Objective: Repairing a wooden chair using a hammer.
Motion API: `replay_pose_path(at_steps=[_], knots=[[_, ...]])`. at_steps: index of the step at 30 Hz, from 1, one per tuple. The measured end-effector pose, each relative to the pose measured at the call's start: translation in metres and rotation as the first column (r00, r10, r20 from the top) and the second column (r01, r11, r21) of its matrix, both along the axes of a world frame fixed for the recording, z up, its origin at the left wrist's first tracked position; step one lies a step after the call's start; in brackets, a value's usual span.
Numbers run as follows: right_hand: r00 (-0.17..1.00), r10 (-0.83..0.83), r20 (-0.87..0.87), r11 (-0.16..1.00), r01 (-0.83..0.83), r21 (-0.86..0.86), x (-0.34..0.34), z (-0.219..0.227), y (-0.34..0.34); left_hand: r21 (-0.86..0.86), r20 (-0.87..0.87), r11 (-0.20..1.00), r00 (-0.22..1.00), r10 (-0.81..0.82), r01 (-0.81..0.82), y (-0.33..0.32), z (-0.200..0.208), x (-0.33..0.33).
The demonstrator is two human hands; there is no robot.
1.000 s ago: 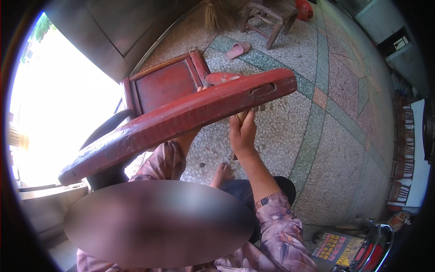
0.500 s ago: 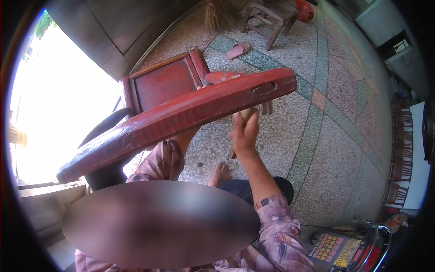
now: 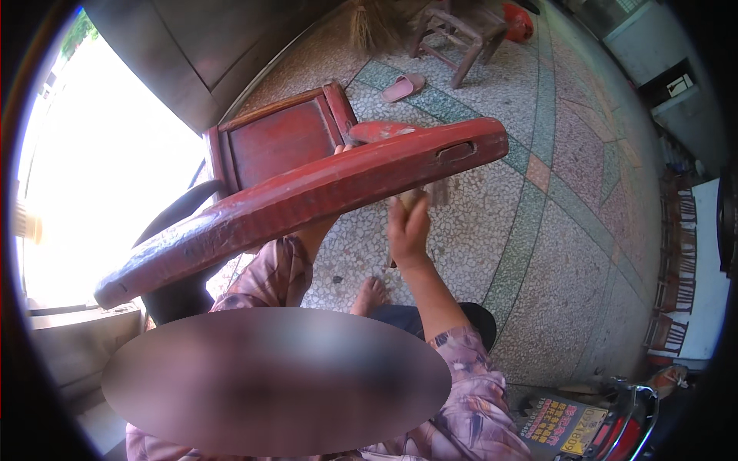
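Observation:
A long, slightly curved red wooden beam [image 3: 300,196], its paint worn, slants across the view from lower left to upper right. It has a narrow slot [image 3: 457,150] near its right end. My left hand [image 3: 343,148] reaches behind the beam, and only fingertips show over its far edge, closed against it. A red wooden panel in a frame [image 3: 277,146] and a red curved piece [image 3: 382,131] lie behind the beam. Just below its right part, my right hand [image 3: 409,229] is closed around a wooden-handled tool [image 3: 413,198]. The tool's brownish head is blurred beside the beam's underside, so its kind is unclear.
A pink slipper [image 3: 403,87], a wooden stool [image 3: 461,38], a straw broom [image 3: 372,27] and a red container [image 3: 518,23] stand or lie on the far floor. Wooden chairs [image 3: 670,292] line the right side. A vehicle's rear with a chrome bar [image 3: 649,415] is at lower right.
My right hand has shifted slightly left and down with the tool, whose head is now blurred by motion. The beam has barely moved, and my left hand keeps its place.

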State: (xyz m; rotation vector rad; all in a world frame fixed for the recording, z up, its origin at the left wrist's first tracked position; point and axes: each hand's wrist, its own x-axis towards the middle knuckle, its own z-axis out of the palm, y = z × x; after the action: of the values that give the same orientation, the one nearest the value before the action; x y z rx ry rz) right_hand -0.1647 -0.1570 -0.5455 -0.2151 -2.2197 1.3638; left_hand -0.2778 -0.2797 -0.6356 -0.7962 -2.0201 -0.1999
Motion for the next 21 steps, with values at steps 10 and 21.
replay_pose_path(at_steps=[10, 21], knots=[[0.999, -0.034, 0.039, 0.997, 0.032, 0.067, 0.002, 0.021, 0.0, -0.089, -0.075, 0.995, 0.996, 0.045, -0.051, 0.006, 0.008, -0.03], [0.972, -0.016, 0.233, 0.994, -0.01, 0.112, -0.004, 0.008, -0.001, -0.2, -0.166, 0.977, 0.985, 0.048, -0.081, 0.004, 0.009, -0.017]])
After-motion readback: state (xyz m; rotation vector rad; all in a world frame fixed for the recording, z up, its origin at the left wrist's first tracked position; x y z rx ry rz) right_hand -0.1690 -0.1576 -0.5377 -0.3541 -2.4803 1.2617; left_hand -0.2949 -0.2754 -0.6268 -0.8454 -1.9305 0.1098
